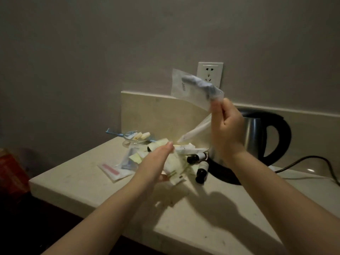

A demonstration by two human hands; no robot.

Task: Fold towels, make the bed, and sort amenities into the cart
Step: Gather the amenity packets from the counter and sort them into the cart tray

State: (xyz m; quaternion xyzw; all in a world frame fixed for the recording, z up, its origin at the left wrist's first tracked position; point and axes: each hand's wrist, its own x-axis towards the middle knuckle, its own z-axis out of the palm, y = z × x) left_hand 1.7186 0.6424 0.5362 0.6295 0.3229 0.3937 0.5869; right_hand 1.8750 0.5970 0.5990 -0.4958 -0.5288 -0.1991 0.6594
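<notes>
Clear plastic packet (pixel 195 89) w/ dark item inside, pinched in right hand (pixel 227 129) fingertips above counter (pixel 202 208). Left hand (pixel 158 157) flat, fingers straight, over amenity pile (pixel 174 166). Sorting looks barely begun: pile mostly unsorted, no cart, towels or bed in view. Packet print too blurry to read.

Right hand (pixel 227 129): raised, pinching a clear packet (pixel 185 89) with something dark inside, in front of the socket (pixel 209 70); a slim wrapper (pixel 195 132) slants down from the same grip.
Left hand (pixel 158 157): fingers straight, over the pile (pixel 174 164); contact unclear.
Pile: pale sachets heaped on the tabletop (pixel 82 183), a pink-striped packet (pixel 114 170) at its left edge.
Bottles (pixel 201 171): two, dark, lying on their sides just right of the pile.
Kettle (pixel 257 137): steel, black handle, behind the right hand, cable (pixel 312 160) running off right.
Dish (pixel 128 139): glass, far corner.
</notes>
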